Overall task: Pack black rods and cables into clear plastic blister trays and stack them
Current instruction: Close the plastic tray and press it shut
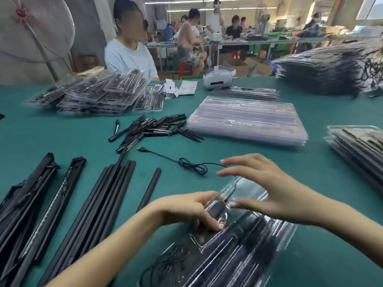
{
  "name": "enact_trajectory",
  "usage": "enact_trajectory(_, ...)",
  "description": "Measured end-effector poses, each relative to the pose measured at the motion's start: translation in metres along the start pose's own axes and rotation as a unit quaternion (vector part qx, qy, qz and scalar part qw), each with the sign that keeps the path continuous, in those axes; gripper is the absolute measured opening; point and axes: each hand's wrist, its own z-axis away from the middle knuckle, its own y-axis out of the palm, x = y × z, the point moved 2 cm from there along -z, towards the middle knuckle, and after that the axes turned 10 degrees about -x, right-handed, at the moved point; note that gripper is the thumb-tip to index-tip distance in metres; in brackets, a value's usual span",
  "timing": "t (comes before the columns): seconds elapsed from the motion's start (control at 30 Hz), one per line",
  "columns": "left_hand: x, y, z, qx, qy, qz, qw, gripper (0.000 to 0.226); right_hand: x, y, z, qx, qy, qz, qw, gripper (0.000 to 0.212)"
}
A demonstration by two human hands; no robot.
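A cable plug is being seated in a loaded tray on the green table (310, 255).

Empty trays (246, 119) are kept stacked ahead, long rods (103, 195) laid left, all within reach. The tray (238, 251), nearest, already holds rods. It is steadied under the right hand (267, 189), fingers spread; the plug (215, 210) is pinched and pressed down by the left hand (186, 208); its cable (192, 165) trails away.
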Motion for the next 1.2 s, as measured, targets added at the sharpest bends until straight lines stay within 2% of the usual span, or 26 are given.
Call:
enact_trajectory(0.07, -0.006, -0.005, -0.008, 0.005, -0.010, -0.108, 0.994, 0.046, 0.000, 0.020, -0.016, 0.115, -0.004, -0.024, 0.993, 0.058)
enact_trajectory(0.13, -0.007, -0.010, -0.012, -0.011, -0.019, -0.151, 0.988, 0.036, -0.004, 0.039, -0.023, 0.188, 0.027, -0.022, 0.981, 0.060)
enact_trajectory(0.23, -0.001, -0.011, -0.011, -0.020, -0.054, -0.133, 0.989, 0.014, -0.011, 0.052, -0.033, 0.235, 0.080, -0.011, 0.969, 0.057)
enact_trajectory(0.37, 0.007, -0.011, -0.011, -0.032, -0.072, -0.095, 0.992, 0.010, -0.014, 0.054, -0.045, 0.301, 0.127, -0.032, 0.945, 0.050)
enact_trajectory(0.63, 0.020, -0.006, -0.014, -0.080, -0.068, -0.077, 0.991, 0.017, -0.012, 0.067, -0.052, 0.342, 0.177, 0.086, 0.919, 0.052)
enact_trajectory(0.8, 0.025, -0.001, -0.014, -0.115, -0.065, -0.076, 0.988, 0.020, -0.005, 0.072, -0.049, 0.319, 0.189, 0.105, 0.923, 0.042)
enact_trajectory(0.93, 0.024, 0.000, -0.013, -0.124, -0.061, -0.095, 0.986, 0.021, -0.006, 0.072, -0.044, 0.297, 0.182, 0.100, 0.932, 0.041)
enact_trajectory(1.0, 0.022, 0.000, -0.010, -0.115, -0.057, -0.098, 0.987, 0.028, -0.010, 0.067, -0.046, 0.330, 0.173, 0.063, 0.926, 0.040)
enact_trajectory(1.1, 0.019, -0.003, -0.002, -0.080, -0.070, -0.021, 0.994, 0.056, -0.011, 0.059, -0.059, 0.413, 0.173, -0.023, 0.894, 0.035)
enact_trajectory(1.2, 0.016, -0.008, 0.004, -0.072, -0.054, -0.033, 0.995, 0.068, -0.004, 0.057, -0.073, 0.472, 0.152, -0.037, 0.868, 0.023)
